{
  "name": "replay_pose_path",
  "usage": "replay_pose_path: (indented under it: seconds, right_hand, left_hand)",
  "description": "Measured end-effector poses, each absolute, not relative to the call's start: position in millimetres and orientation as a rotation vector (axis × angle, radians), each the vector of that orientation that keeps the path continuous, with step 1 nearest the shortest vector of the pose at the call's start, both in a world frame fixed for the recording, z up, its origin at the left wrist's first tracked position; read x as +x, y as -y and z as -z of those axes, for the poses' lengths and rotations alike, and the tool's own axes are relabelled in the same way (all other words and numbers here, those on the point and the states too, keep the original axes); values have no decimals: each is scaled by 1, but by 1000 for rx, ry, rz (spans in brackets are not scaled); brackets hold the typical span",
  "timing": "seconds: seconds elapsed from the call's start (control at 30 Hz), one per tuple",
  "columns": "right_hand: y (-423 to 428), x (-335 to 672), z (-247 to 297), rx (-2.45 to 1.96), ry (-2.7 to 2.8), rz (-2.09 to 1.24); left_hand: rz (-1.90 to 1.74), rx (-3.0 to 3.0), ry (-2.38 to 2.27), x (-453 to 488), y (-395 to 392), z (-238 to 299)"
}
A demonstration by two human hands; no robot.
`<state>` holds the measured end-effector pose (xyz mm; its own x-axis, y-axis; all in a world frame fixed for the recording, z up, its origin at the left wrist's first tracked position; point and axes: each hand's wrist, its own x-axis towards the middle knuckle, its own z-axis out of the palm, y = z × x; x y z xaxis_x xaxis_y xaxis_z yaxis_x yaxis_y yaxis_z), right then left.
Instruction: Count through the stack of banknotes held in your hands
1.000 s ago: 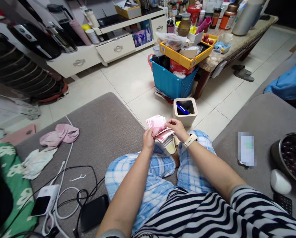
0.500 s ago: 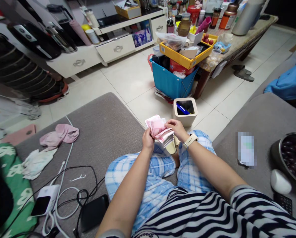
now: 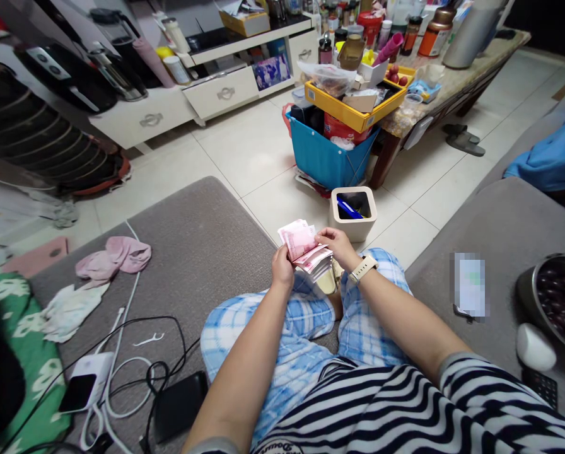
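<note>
A stack of pink banknotes is held above my lap, bent so that some notes stand up and the others fan out toward me. My left hand is closed round the stack's left side, thumb on top. My right hand, with a pale watch on its wrist, pinches the notes' upper right edge between thumb and fingers. Just beneath the notes, a cream-coloured object, perhaps a slipper, shows in part between my legs.
A beige bin with a blue item inside stands beyond my hands. Behind it are a blue basket and a cluttered table. Cables and a black pouch lie left on the sofa; a phone and a pot of dark fruit are right.
The standing notes have shifted very slightly under my right fingers. Otherwise both hands keep their place and their hold.
</note>
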<state>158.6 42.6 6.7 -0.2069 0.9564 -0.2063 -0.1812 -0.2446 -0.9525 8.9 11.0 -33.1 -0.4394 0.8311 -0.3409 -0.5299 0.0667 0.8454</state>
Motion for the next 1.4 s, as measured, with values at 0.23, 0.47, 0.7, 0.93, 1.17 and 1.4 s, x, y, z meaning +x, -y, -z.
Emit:
replay_pose_path:
  seconds: [0.23,0.47,0.7,0.93,1.17,1.4]
  right_hand:
    - [-43,160,-4,-1073,1072,-1588]
    - [-43,159,-9,-1082,1047,-1535]
    - [-43,159,-9,-1122,1075,-1600]
    - [-44,159,-6,-1118,1044,-1607]
    - [-43,159,-7,-1115,1047,-1608]
    - [-43,159,-6,-1111,1051,-1609]
  left_hand:
    - [-1578,370,-1233,8,-10,34]
    - [-1534,382,-1213,9,-6,27]
    - [-1537,382,-1224,9,-6,27]
    - [-1609,357,-1242,9,-9,28]
    - [-1629,333,-1256,9,-10,32]
    - [-1641,341,-1272,8,-11,34]
